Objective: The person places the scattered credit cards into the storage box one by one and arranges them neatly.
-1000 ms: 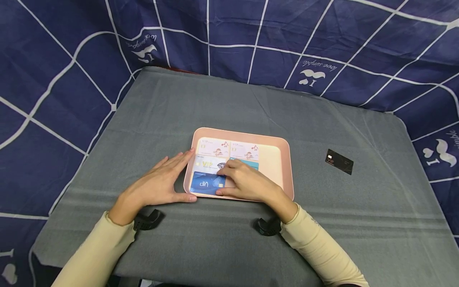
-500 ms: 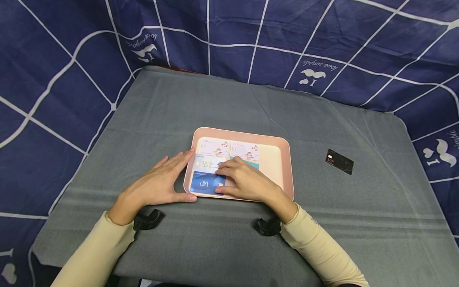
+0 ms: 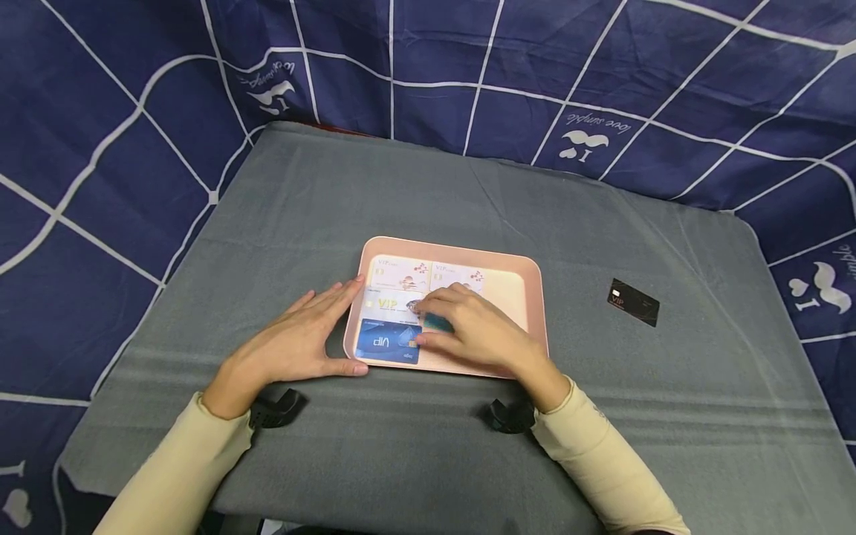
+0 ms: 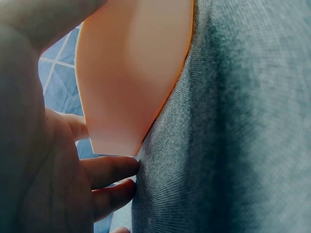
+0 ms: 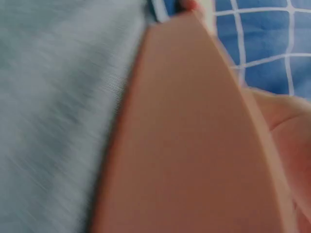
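Note:
A pink tray (image 3: pixel 530 269) sits mid-table on the grey cloth. Inside lie two pale pink VIP cards (image 3: pixel 400 275) along the far side, a white and gold VIP card (image 3: pixel 386 305) and a blue VIP card (image 3: pixel 386 343) near the front left. My right hand (image 3: pixel 425 325) is over the tray and pinches a teal card (image 3: pixel 439 322) between thumb and fingers. My left hand (image 3: pixel 337 327) lies flat on the cloth, fingers straight against the tray's left wall. The left wrist view shows that wall (image 4: pixel 131 73) beside my fingers (image 4: pixel 107 170). The right wrist view is blurred pink.
A black VIP card (image 3: pixel 632 302) lies alone on the grey cloth (image 3: pixel 428 186) to the right of the tray. A navy sheet with white lines (image 3: pixel 134 89) hangs behind and around the table. The tray's right part is bare.
My right hand shifted slightly right and raised its fingers. The teal card left its flat place under the pink cards and now sits lower left, between thumb and fingers. The left hand stayed.

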A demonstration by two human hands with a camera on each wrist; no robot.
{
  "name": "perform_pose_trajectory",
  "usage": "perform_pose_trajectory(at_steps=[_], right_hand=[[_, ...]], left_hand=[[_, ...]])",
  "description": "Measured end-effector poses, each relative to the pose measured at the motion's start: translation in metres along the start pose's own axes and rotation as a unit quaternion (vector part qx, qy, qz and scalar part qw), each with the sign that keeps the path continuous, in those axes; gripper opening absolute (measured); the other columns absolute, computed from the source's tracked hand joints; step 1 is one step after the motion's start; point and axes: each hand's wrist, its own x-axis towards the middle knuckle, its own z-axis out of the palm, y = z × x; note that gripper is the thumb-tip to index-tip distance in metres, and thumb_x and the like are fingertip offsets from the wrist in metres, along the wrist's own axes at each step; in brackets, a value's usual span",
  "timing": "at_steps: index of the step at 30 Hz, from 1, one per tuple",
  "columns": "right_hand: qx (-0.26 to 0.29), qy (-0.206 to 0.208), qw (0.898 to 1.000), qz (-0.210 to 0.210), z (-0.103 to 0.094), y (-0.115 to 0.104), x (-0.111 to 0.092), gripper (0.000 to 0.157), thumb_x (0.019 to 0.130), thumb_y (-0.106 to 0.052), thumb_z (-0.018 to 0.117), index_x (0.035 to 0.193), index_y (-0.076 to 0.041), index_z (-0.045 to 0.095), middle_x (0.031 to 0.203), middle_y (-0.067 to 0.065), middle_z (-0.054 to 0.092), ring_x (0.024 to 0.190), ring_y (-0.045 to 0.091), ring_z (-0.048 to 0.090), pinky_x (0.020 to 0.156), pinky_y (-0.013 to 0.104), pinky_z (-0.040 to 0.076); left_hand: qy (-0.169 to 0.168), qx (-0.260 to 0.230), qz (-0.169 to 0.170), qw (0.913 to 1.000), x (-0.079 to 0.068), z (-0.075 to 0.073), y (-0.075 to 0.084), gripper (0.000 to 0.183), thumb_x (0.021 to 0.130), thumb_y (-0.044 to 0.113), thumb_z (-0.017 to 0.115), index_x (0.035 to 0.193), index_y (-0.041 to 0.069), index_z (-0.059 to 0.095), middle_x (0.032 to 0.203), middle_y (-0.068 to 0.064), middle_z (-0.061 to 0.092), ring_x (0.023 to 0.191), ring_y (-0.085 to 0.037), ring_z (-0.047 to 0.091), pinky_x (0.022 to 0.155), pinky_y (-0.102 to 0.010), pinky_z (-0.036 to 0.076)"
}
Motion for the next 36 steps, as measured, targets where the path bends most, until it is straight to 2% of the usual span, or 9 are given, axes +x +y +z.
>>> perform_pose_trajectory(at_steps=[3, 7, 13, 19, 23, 28, 33, 36], right_hand=[[-0.005, -0.014, 0.999, 0.034, -0.011, 0.003, -0.007, 0.043, 0.090, -0.035, 0.074, 0.120, -0.004, 0.069, 0.114, 0.006, 0.070, 0.107, 0.021, 0.062, 0.100, 0.038, 0.045], [-0.006, -0.055, 0.996, 0.067, -0.017, 0.004, -0.011, 0.045, 0.090, -0.038, 0.073, 0.122, -0.006, 0.069, 0.113, 0.005, 0.070, 0.104, 0.019, 0.064, 0.096, 0.037, 0.048], [-0.019, -0.068, 0.995, 0.071, -0.012, 0.006, -0.010, 0.043, 0.090, -0.039, 0.073, 0.121, -0.010, 0.071, 0.102, 0.001, 0.070, 0.084, 0.014, 0.058, 0.080, 0.034, 0.050], [-0.018, -0.053, 0.996, 0.064, -0.011, 0.008, -0.009, 0.042, 0.089, -0.037, 0.074, 0.120, -0.009, 0.071, 0.107, 0.002, 0.071, 0.089, 0.016, 0.060, 0.084, 0.036, 0.050], [-0.007, -0.021, 0.999, 0.048, -0.015, 0.008, -0.009, 0.041, 0.089, -0.035, 0.075, 0.118, -0.006, 0.072, 0.108, 0.003, 0.072, 0.096, 0.019, 0.063, 0.093, 0.038, 0.048], [0.021, 0.054, 0.998, 0.016, -0.032, 0.010, -0.015, 0.041, 0.086, -0.028, 0.078, 0.117, -0.002, 0.071, 0.104, 0.007, 0.073, 0.095, 0.022, 0.065, 0.088, 0.039, 0.050], [0.035, 0.152, 0.988, -0.011, -0.054, 0.020, -0.029, 0.039, 0.081, -0.020, 0.081, 0.114, -0.002, 0.072, 0.099, 0.006, 0.074, 0.096, 0.022, 0.067, 0.087, 0.041, 0.050], [0.026, 0.195, 0.980, -0.012, -0.064, 0.031, -0.043, 0.035, 0.080, -0.015, 0.081, 0.111, -0.002, 0.073, 0.100, 0.005, 0.074, 0.093, 0.020, 0.067, 0.083, 0.036, 0.050]], left_hand=[[-0.001, 0.002, 0.001, 1.0000, 0.001, 0.000, 0.001, 0.122, 0.074, 0.082, 0.059, 0.161, 0.019, 0.002, 0.164, -0.004, 0.015, 0.148, -0.033, 0.020, 0.115, -0.062, 0.013], [-0.002, 0.006, 0.001, 1.0000, 0.001, 0.000, 0.000, 0.122, 0.073, 0.084, 0.058, 0.161, 0.019, 0.003, 0.165, -0.003, 0.014, 0.148, -0.033, 0.020, 0.115, -0.061, 0.013], [-0.003, 0.003, -0.002, 1.0000, 0.001, 0.000, 0.000, 0.122, 0.074, 0.083, 0.059, 0.161, 0.019, 0.003, 0.165, -0.003, 0.013, 0.148, -0.033, 0.019, 0.115, -0.061, 0.013], [-0.001, 0.006, 0.001, 1.0000, 0.002, -0.001, 0.001, 0.121, 0.074, 0.080, 0.062, 0.161, 0.019, 0.003, 0.164, -0.005, 0.015, 0.148, -0.034, 0.020, 0.115, -0.062, 0.013], [0.000, 0.008, 0.000, 1.0000, 0.002, -0.002, 0.001, 0.121, 0.074, 0.079, 0.063, 0.161, 0.019, 0.003, 0.164, -0.006, 0.017, 0.148, -0.034, 0.020, 0.115, -0.062, 0.013], [0.000, 0.007, 0.001, 1.0000, 0.001, -0.002, 0.001, 0.121, 0.075, 0.077, 0.064, 0.161, 0.019, 0.003, 0.164, -0.006, 0.017, 0.148, -0.034, 0.020, 0.115, -0.062, 0.014], [0.002, 0.006, 0.003, 1.0000, 0.001, 0.000, 0.001, 0.120, 0.075, 0.078, 0.063, 0.161, 0.019, 0.003, 0.164, -0.006, 0.017, 0.148, -0.034, 0.020, 0.115, -0.062, 0.014], [0.001, 0.007, 0.000, 1.0000, 0.001, 0.000, 0.001, 0.121, 0.075, 0.079, 0.062, 0.161, 0.019, 0.003, 0.164, -0.007, 0.018, 0.147, -0.035, 0.020, 0.115, -0.062, 0.014]])
